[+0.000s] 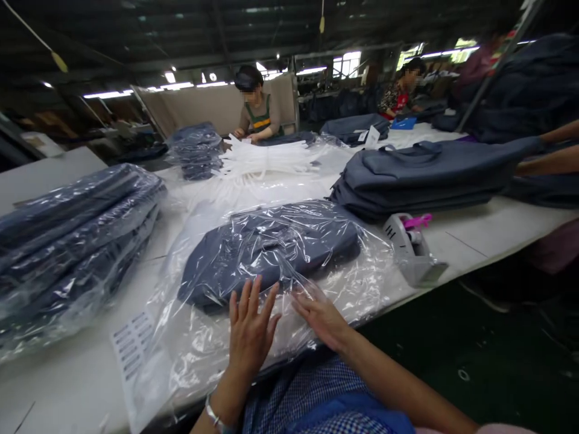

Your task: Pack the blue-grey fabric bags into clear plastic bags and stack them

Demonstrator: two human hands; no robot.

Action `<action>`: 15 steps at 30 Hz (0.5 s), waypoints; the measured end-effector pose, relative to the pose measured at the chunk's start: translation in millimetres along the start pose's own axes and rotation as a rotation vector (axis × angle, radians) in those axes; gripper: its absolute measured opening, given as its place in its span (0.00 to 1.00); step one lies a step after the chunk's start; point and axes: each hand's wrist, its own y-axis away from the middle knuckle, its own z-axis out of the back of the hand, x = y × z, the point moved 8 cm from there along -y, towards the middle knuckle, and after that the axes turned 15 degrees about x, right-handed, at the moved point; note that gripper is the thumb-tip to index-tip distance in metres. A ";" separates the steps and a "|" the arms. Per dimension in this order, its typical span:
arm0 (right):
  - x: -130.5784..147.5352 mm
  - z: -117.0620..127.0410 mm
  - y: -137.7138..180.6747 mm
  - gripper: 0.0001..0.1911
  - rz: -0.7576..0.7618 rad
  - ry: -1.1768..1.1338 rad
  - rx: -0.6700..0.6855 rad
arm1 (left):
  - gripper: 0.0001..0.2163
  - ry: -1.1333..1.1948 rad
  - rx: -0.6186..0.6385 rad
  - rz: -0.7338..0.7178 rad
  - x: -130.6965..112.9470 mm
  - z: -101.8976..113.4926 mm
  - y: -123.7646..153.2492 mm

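Observation:
A dark blue bag [271, 247] lies flat on the table inside a clear plastic bag [380, 277] that spreads well past it on every side. My left hand [251, 328], a bracelet at its wrist, has its fingers spread against the plastic at the near edge of the blue bag. Beside it, my right hand [322, 313] is at the plastic too; its fingers are stretched out and partly smeared. Under or against the plastic's left edge is a sheet of printed labels [134, 346].
Plastic-wrapped blue bags [76, 235] are stacked at left, more [194, 150] behind. Unwrapped blue bags [416, 175] lie at right, where another person's arms [552, 150] reach in. A grey holder [411, 250] stands near the edge. White strips [266, 160] lie beyond; a co-worker [257, 114] sits opposite.

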 end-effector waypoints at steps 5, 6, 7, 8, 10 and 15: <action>50.0 8.4 23.3 0.33 0.099 -0.115 -0.039 | 0.23 0.039 -0.010 -0.071 5.0 -19.0 -21.1; 56.6 16.8 23.1 0.29 0.104 -0.125 -0.090 | 0.23 0.074 0.007 -0.124 4.0 -24.2 -18.6; 62.1 27.1 23.7 0.24 0.109 -0.112 -0.154 | 0.23 0.110 0.030 -0.176 2.7 -29.4 -14.1; 66.4 37.7 25.7 0.20 0.110 -0.072 -0.214 | 0.24 0.144 0.057 -0.215 1.9 -34.7 -8.0; 69.5 56.2 35.1 0.16 0.072 0.060 -0.287 | 0.24 0.199 0.101 -0.242 2.7 -44.2 6.5; 62.6 71.2 82.7 0.20 -0.209 0.450 -0.253 | 0.19 0.284 0.158 -0.211 7.4 -60.4 33.1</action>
